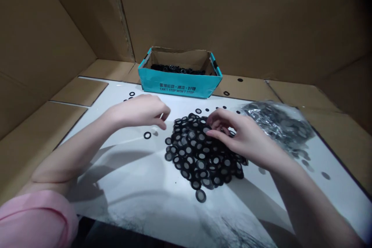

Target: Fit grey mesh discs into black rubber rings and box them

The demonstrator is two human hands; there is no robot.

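A heap of black rings with grey centres [200, 155] lies on the white table top. My right hand [235, 130] reaches over the heap's upper right part, thumb and fingertips closing on a grey-centred black ring [206, 130] at its surface. Left of the heap, my left hand [142, 112] hovers with half-curled fingers; a gap shows between thumb and index finger, and nothing is visible in it. Below that hand lies a black ring with a white middle [147, 135], beside a small blurred grey disc [155, 133].
Behind the hands stands a turquoise cardboard box [177, 84] containing many black rings. At right lies a clear plastic bag [276, 124] of grey discs, with several loose discs near it. Single rings are scattered around the box. Tall cardboard walls [232, 19] enclose the table.
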